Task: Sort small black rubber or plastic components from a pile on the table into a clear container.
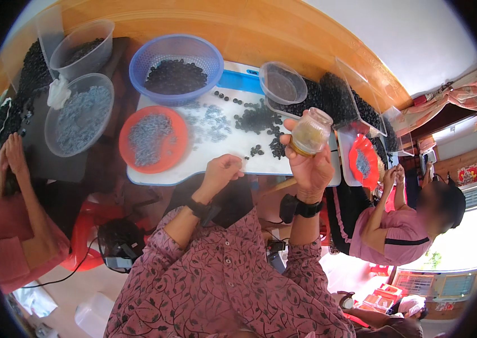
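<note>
1. Jar (313, 130), clear with a yellowish lower end, tilts in the right hand (313, 172), whose fingers wrap it, near the white tabletop's (207, 147) right side; a loosened grip could drop it.
2. Left hand (222, 172) curls near the front edge; whether it pinches anything, I cannot tell.
3. Loose black pieces (255, 119) beside the jar could scatter if a wrist brushes them.
4. Red plate (181, 147), farther left, could spill grey pieces (147, 133) if knocked.

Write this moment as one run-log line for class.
Right hand: holding clear jar | Left hand: closed, at front edge of white table, contents unclear | Table: blue basket with black pieces, red plate with grey pieces
</note>
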The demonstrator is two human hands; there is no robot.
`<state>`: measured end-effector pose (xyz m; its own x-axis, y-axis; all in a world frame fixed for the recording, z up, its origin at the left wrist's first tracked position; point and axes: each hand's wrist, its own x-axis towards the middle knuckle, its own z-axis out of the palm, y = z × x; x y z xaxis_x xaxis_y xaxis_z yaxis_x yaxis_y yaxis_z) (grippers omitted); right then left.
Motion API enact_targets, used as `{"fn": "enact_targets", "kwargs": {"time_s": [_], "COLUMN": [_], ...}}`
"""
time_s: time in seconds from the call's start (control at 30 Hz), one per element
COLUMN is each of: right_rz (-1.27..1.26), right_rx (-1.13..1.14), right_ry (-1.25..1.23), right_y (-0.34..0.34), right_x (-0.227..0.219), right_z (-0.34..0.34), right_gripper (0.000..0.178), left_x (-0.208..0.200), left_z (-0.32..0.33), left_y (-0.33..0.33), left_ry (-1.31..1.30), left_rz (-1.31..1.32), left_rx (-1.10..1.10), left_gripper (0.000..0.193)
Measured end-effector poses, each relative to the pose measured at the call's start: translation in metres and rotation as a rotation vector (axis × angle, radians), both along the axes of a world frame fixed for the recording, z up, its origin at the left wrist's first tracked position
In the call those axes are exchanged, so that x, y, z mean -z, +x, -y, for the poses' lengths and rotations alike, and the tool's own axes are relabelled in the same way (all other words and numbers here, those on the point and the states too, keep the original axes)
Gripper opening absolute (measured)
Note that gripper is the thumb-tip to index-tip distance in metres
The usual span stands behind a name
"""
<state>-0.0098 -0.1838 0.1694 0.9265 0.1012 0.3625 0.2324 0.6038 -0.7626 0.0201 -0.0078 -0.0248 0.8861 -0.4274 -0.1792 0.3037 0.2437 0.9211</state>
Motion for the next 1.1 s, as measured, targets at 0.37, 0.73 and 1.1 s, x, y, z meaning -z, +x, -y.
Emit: {"fn": "enact_targets", "kwargs": {"time_s": [0.37,0.73,1.1], "right_rz": [0.012,0.023,0.051], "right_rx": [-0.315,-0.407,-0.305], "right_ry": [0.23,0.412,0.254], "right_y": [0.008,0.007,0.019], "right_x": [-0.02,-0.028,-0.028], "right_z": [-0.02,-0.018,-0.022], "right_gripper": [0.087,0.083,0.08], "left_x": [0.003,-0.002,0.002], "left_z": [0.0,0.0,0.003], "left_y": [0.001,-0.002,-0.003], "left_ry": [0.05,0.019,0.01], "left_rz": [0.018,0.049,0.041], "left_rx": [0.009,-0.012,-0.036], "left_gripper": [0.016,0.016,0.015]}}
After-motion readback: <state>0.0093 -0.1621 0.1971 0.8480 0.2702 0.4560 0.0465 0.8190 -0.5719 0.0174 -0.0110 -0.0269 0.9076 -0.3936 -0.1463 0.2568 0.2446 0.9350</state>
